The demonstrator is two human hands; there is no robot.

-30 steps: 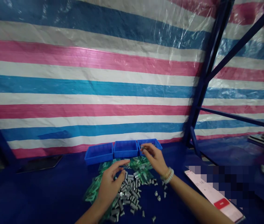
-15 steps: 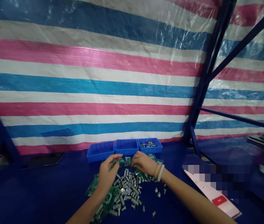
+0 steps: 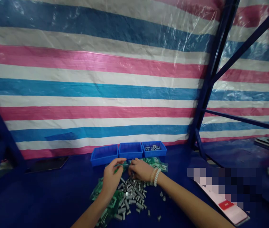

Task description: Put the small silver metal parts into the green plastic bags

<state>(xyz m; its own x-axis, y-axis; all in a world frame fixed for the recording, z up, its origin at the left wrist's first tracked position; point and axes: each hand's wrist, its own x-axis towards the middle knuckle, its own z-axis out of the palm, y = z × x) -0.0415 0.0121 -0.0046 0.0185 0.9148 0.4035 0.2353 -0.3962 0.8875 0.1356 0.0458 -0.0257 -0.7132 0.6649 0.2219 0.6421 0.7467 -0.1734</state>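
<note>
My left hand (image 3: 111, 177) is over the left side of a heap of small metal parts (image 3: 132, 194), thumb and fingers apart, with green packing close to the fingertips. My right hand (image 3: 141, 170), wearing bead bracelets (image 3: 155, 176), bends down at the back of the heap. Its fingers are curled together, and what they hold, if anything, is hidden. Green see-through plastic packets (image 3: 109, 204) lie beneath and beside my left forearm. More green packets (image 3: 157, 163) spread behind my right hand.
Three blue bins stand behind: the left bin (image 3: 104, 154), the middle bin (image 3: 131, 150) and the right bin (image 3: 154, 148), which holds small metal parts. A phone (image 3: 235, 212) lies at right, a dark flat object (image 3: 47, 164) at left. Loose screws (image 3: 159, 218) lie near the front.
My right hand has moved left and down from near the packets to the back of the metal heap. My left hand has barely moved. The view has shifted slightly.
</note>
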